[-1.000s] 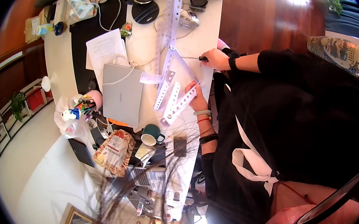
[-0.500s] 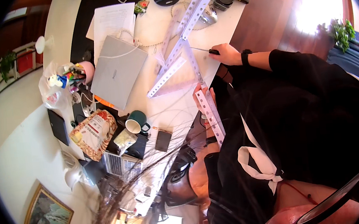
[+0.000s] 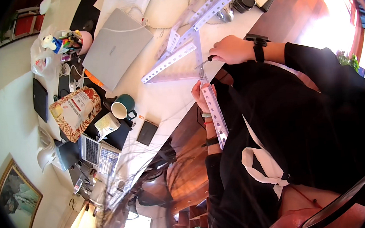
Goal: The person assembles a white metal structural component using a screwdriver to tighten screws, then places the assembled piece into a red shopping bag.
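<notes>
Here's the metal frame, holed strips angled over the white table, one strip running past the near edge at six o'clock. At six too, the left hand grips it, fingers curled close around a strip. And at three o'clock, the right hand, fingers bunched tightly on the screwdriver, shaft aimed at the frame! Whether the tip touches, I can't tell. Outward now: laptop at nine, mug at eight, a patterned pouch beyond it, and phone at seven.
</notes>
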`<state>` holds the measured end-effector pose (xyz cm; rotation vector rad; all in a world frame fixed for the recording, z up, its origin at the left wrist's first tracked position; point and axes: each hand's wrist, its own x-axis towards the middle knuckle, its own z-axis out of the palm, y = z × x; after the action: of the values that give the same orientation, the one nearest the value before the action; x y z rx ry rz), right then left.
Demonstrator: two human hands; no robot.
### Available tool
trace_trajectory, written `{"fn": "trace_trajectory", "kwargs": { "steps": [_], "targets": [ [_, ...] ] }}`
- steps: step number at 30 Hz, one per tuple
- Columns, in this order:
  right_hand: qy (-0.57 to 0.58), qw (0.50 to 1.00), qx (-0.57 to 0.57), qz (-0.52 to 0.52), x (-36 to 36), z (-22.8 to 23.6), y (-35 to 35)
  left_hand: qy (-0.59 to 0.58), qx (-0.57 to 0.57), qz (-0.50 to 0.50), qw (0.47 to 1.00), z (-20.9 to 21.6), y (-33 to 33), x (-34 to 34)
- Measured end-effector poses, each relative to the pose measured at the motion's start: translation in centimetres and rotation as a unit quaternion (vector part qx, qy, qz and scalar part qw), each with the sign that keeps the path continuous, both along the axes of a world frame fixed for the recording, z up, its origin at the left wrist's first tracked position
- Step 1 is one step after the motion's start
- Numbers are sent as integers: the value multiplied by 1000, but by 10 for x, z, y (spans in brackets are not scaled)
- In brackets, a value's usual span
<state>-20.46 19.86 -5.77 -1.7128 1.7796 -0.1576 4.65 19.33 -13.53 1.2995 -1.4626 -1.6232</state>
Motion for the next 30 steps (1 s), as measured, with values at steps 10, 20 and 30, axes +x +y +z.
{"fn": "trace_trajectory", "kwargs": {
  "steps": [10, 20, 30],
  "targets": [
    [-55, 997, 16, -45, -7, 18, -17, -163, -267, -141, 939, 24, -26, -6],
    [-64, 965, 49, -250, -25, 8, 46, -154, -254, -216, 930, 6, -67, -30],
    [-107, 929, -3, -355, -1, 7, 67, -54, 27, -387, 920, 13, -109, -39]
  ]
}}
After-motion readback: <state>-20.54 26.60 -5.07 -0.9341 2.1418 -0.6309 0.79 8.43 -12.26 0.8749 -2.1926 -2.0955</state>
